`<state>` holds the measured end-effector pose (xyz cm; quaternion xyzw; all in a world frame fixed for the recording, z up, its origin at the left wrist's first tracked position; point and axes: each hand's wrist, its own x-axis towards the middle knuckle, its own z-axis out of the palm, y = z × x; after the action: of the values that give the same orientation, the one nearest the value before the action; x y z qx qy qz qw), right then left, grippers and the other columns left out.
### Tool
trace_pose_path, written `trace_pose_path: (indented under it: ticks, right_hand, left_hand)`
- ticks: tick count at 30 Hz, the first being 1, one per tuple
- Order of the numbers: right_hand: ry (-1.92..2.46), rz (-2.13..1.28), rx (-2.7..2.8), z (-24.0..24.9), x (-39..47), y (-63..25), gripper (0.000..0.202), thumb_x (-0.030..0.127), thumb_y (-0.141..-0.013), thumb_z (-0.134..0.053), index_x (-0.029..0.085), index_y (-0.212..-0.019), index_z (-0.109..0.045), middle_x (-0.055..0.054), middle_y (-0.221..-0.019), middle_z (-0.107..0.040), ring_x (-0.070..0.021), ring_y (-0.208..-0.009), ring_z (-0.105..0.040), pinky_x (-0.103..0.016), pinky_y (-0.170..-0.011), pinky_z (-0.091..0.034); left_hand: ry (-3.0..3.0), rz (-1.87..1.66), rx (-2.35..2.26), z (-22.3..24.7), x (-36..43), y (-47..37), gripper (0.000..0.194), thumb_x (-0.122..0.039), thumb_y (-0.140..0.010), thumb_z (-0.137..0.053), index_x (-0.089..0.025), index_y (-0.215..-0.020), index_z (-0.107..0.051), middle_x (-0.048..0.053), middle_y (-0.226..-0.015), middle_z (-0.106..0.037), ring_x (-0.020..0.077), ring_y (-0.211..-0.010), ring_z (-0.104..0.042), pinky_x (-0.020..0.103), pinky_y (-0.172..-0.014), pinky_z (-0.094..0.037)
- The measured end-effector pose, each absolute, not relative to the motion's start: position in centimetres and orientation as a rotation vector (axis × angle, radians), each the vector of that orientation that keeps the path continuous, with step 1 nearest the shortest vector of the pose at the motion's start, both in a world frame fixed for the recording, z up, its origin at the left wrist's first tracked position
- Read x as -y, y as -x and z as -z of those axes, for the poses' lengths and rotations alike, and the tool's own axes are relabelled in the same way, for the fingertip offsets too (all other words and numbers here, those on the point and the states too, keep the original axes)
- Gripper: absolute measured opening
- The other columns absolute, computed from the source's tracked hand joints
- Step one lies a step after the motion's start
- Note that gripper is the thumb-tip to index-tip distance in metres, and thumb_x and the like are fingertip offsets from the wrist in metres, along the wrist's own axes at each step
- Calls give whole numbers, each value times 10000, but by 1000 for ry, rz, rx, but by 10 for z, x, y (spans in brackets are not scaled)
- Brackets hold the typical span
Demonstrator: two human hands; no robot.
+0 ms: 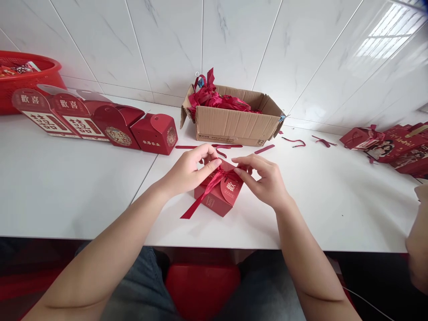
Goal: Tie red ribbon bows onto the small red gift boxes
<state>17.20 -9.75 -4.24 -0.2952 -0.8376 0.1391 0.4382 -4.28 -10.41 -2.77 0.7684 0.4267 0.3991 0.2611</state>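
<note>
A small red gift box [214, 200] with gold lettering stands on the white table in front of me. Over its top runs a red satin ribbon [209, 188], crossed or knotted in the middle, with one long tail hanging toward the front left. My left hand [197, 168] pinches the ribbon at the box's upper left, thumb against fingers. On the other side my right hand [262, 176] pinches ribbon near the box's right corner, thumb and forefinger together. Fingers hide part of the ribbon and the back of the lid.
Behind stands a cardboard carton [230, 122] full of red ribbons [217, 99]. Several red boxes [154, 133] line up at left beside a red plastic basket [33, 73]. Ribbon scraps [294, 141] lie behind the box. More red gift boxes [363, 137] and another person's arm [417, 240] are at right.
</note>
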Motion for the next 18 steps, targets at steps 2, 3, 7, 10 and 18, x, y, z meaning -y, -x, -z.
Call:
trace_pose_path:
  ticks: [2, 3, 7, 10, 18]
  right_hand:
    - [704, -329, 2051, 43, 98, -169, 187, 137, -894, -567, 206, -1044, -654, -32, -893, -698, -117, -732, -612, -263, -637, -524]
    - [689, -322, 2036, 43, 99, -167, 186, 130, -890, -572, 209, -1036, -656, -30, -890, -699, -118, -735, -616, -262, -634, -525]
    - [673, -287, 1959, 46, 101, -161, 175, 118, -873, -595, 215, -1001, -666, -19, -858, -700, -119, -737, -631, -254, -620, -534]
    - [717, -260, 1902, 48, 101, -159, 148, 127, -861, -614, 220, -957, -678, -15, -834, -703, -129, -735, -644, -267, -619, -550]
    - [708, -177, 1890, 52, 101, -155, 183, 78, -871, -552, 226, -913, -652, -15, -838, -682, -124, -722, -634, -247, -574, -530]
  left_hand:
    - [-2043, -1084, -1099, 28, 105, 40, 201, -378, -869, -605, -183, -917, -588, 24, -908, -652, 141, -814, -600, 278, -757, -488]
    - [-2022, -1082, -1080, 29, 106, 39, 228, -389, -856, -624, -183, -952, -604, 32, -934, -664, 148, -831, -612, 285, -771, -499]
    - [-2033, -1077, -1088, 34, 107, 32, 188, -357, -837, -655, -179, -885, -685, 37, -902, -691, 165, -861, -633, 306, -812, -508]
    - [-2068, -1092, -1087, 36, 106, 31, 128, -303, -813, -679, -178, -822, -707, 32, -886, -694, 166, -865, -635, 304, -814, -507]
    - [-2069, -1099, -1075, 36, 105, 31, 107, -272, -807, -683, -171, -814, -716, 30, -855, -684, 157, -821, -636, 298, -773, -508]
